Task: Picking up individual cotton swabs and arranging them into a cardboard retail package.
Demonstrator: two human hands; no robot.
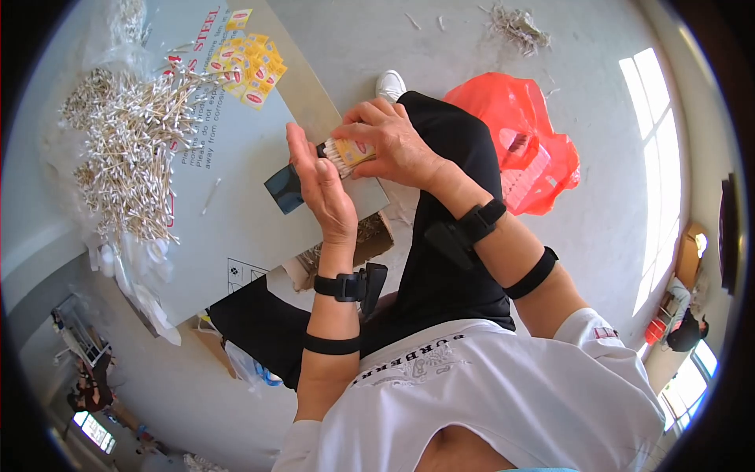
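Landmark: heap of cotton swabs [130, 153] on the grey surface [236, 220]. Well to its right, the right hand [393, 145] pinches a swab bundle [336, 156] with a yellow card [360, 148] against it. Left hand [324, 189], between heap and bundle, has fingers straight, palm unfolded beside the bundle's end; contact cannot be determined. Dark block [281, 189] right of heap, near the left hand. Yellow packets [255, 69] just beside the heap, upper right; red bag [484, 98] farthest right of it, on the floor [605, 228].
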